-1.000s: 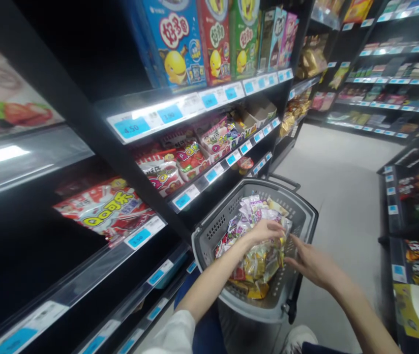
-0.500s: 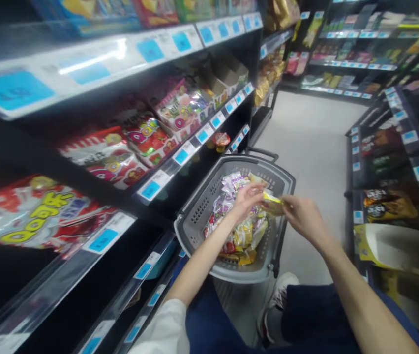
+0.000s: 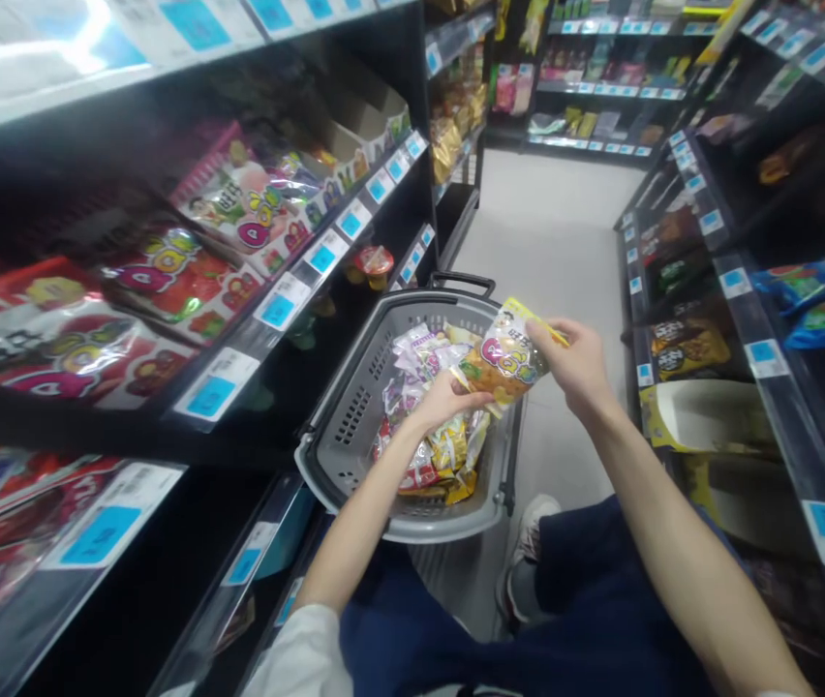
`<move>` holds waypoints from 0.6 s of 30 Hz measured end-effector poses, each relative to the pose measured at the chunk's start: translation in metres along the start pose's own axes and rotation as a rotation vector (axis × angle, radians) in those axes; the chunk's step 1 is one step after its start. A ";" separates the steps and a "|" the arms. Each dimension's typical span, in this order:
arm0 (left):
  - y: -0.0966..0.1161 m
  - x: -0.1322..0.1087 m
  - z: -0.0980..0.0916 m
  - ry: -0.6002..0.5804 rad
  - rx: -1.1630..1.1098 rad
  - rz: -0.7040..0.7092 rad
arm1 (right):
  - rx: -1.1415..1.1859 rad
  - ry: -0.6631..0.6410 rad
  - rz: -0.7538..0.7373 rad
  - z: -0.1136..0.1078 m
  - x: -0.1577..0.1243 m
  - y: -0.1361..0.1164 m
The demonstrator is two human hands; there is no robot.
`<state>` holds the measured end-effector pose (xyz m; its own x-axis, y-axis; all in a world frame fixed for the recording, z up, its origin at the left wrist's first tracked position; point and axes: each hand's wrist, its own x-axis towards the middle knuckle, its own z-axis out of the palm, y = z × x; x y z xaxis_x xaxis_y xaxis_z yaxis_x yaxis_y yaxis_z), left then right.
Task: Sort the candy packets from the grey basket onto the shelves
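Between my two hands is a yellow candy bag (image 3: 505,356), its printed front turned up toward me. My right hand (image 3: 573,360) pinches its upper right edge. My left hand (image 3: 448,402) grips its lower left corner, thumb on the front. Beneath the bag stands a grey shopping basket (image 3: 344,407) on the floor, with perforated walls. A heap of candy packets (image 3: 412,382) in purple, red and yellow lies inside it, partly covered by my left hand and forearm.
Shelves with blue price tags (image 3: 323,254) run along the left, holding red and pink candy bags (image 3: 166,261). A red-lidded cup (image 3: 373,261) sits lower down. On the right, another shelf carries snack bags (image 3: 688,348). The grey aisle floor (image 3: 547,203) leads to back shelves.
Both hands have raised the yellow candy bag and turned its front toward me; before, it was seen edge-on over the basket. The view has shifted right, so the shelves and basket appear further left.
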<state>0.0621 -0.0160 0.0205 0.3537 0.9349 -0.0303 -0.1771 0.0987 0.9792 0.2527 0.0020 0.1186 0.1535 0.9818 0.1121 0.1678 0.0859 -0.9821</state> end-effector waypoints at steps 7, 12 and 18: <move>0.005 0.000 -0.002 0.029 0.112 -0.031 | -0.088 0.013 -0.102 -0.007 -0.003 0.002; -0.010 0.001 0.008 0.046 0.175 -0.014 | -0.255 0.137 -0.165 -0.013 -0.002 0.003; -0.015 0.001 0.020 0.042 0.201 0.060 | -0.442 0.212 -0.265 -0.015 -0.006 -0.004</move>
<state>0.0833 -0.0237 0.0094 0.3087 0.9508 0.0256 -0.0083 -0.0242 0.9997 0.2656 -0.0065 0.1242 0.2355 0.8768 0.4193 0.6124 0.2011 -0.7645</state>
